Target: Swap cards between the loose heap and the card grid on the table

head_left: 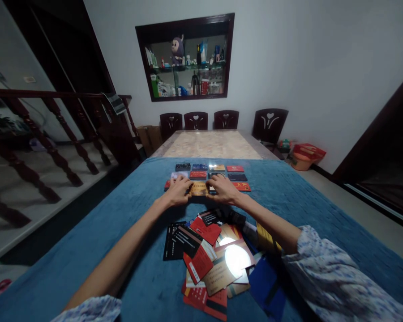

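A gold card (pixel 199 188) lies in the front row of cards on a blue cloth (pixel 134 223). My left hand (pixel 178 191) pinches its left edge, and my right hand (pixel 223 190) has fingers closed on its right edge. Partly under my left hand is a red card (pixel 167 184); a red card (pixel 242 186) shows to the right of my right hand. Behind them run two more rows, with a red card (pixel 198 174), a dark card (pixel 237 177) and a blue card (pixel 199 167) among them. Nearer me, a loose heap of cards (pixel 196 264) overlaps at many angles, some in glare.
Beyond the cloth the bare stone tabletop (pixel 215 143) continues to dark chairs (pixel 270 125). A wall niche (pixel 190 58) holds bottles and a plush toy. A wooden railing (pixel 50 116) stands left; an orange bucket (pixel 301 161) with a red bag sits on the floor right.
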The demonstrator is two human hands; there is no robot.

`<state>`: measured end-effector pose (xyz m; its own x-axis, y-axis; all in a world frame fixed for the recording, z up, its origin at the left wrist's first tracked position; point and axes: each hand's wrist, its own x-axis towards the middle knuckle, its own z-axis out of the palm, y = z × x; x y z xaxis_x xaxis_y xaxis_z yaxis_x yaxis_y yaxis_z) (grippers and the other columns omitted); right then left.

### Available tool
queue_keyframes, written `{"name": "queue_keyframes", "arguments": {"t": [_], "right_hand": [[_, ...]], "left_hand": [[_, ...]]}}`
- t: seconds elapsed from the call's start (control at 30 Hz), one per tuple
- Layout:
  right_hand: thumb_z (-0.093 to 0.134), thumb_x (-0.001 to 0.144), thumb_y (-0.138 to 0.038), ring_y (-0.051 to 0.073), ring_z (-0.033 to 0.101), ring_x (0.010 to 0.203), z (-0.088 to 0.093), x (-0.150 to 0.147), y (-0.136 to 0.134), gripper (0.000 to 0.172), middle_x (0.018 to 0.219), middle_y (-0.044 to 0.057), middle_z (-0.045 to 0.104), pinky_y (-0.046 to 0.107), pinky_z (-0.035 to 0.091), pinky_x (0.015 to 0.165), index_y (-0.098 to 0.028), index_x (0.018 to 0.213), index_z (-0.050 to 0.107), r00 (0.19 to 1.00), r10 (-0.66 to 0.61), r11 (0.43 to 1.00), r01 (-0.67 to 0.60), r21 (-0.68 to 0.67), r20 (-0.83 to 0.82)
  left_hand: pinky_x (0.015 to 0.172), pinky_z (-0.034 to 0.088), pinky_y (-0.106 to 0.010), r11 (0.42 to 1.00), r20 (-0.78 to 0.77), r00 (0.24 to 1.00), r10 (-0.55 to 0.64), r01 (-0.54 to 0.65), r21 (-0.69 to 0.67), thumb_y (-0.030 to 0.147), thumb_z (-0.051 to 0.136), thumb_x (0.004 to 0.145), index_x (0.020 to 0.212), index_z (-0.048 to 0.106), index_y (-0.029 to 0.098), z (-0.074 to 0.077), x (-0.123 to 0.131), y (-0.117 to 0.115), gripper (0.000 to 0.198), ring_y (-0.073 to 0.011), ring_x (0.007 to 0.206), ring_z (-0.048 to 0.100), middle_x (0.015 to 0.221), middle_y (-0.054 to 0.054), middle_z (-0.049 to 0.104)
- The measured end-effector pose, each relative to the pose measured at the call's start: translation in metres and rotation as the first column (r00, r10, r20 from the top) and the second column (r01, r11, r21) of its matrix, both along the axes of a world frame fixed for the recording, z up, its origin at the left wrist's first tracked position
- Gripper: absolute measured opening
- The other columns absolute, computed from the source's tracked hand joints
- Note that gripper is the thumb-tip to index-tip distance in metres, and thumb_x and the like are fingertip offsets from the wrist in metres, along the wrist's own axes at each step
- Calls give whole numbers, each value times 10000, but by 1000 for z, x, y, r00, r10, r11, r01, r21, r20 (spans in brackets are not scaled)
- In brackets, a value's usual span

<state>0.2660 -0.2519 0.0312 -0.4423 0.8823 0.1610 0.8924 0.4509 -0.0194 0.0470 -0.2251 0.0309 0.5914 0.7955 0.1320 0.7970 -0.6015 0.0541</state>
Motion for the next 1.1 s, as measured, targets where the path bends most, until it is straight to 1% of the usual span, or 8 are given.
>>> {"name": "queue_keyframes", "arguments": {"t": [0.2,0.47,0.67,0.77,0.9,1.1], "right_hand": [[646,839,-417,294,510,1113,4,-10,18,324,1173,128,618,371,422,847,-194,1074,654,1000,-10,999,10,-35,0],[657,816,-443,325,536,1154,6,-18,42,391,1223,139,629,369,457,850,-191,1114,676,998,-43,994,47,-97,35],[666,793,-434,317,563,1149,8,-19,51,366,1236,129,644,335,467,842,-204,1074,707,997,-46,988,53,-143,54],[664,787,-400,302,583,1123,8,-19,54,343,1206,115,666,328,471,833,-211,1067,720,997,-34,983,46,-176,70],[656,789,-392,292,601,1098,8,-19,56,361,1185,114,684,322,477,829,-202,1090,717,997,-32,977,47,-209,76],[650,781,-377,315,587,1125,6,-20,59,357,1165,113,692,373,487,865,-214,1092,716,996,-24,973,43,-227,87]], "left_hand": [[965,326,-524,999,-53,998,34,-35,-15,203,600,779,1206,583,212,1,-4,16,428,-318,1190,415,1245,-109,591],[951,343,-519,995,-110,991,75,-82,-58,229,587,773,1199,586,229,-3,-5,40,426,-327,1207,399,1257,-103,591],[949,352,-531,989,-160,982,102,-117,-90,249,582,776,1207,596,246,0,-1,45,431,-338,1212,389,1248,-108,609],[954,350,-535,989,-165,982,93,-110,-99,245,584,774,1169,618,245,-1,1,46,397,-341,1216,397,1210,-112,629],[956,351,-536,988,-166,982,92,-110,-107,249,588,770,1131,638,230,-4,1,50,365,-346,1211,418,1171,-117,641],[969,366,-520,989,-166,983,84,-102,-106,226,579,769,1106,648,225,-7,2,53,345,-338,1218,431,1172,-112,640]]}}
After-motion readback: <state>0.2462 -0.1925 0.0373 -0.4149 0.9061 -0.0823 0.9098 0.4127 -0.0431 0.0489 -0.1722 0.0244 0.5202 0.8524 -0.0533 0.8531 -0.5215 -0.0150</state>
